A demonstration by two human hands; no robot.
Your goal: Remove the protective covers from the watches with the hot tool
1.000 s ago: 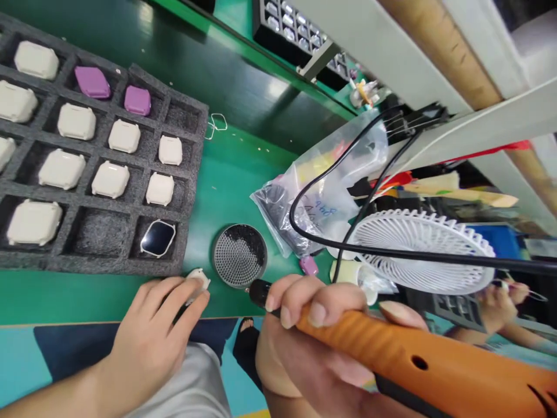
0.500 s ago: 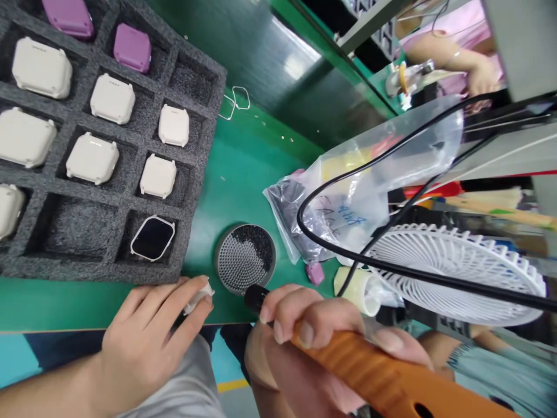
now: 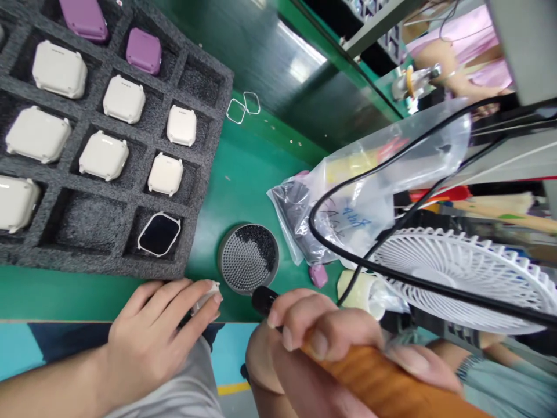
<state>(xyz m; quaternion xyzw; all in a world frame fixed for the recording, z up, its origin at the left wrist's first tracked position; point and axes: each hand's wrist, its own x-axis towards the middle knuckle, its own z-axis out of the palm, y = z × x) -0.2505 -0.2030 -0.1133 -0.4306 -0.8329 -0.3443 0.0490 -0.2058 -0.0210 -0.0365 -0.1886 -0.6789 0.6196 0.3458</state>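
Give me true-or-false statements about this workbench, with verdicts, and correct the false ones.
1. The left hand pinches a small white piece. True.
2. The right hand grips an orange-handled tool. True.
3. The round mesh dish sits inside the foam tray. False: it stands on the green mat, beside the tray.
4. Every cell of the tray holds a white case. False: some hold purple cases, and one holds a dark-faced piece.
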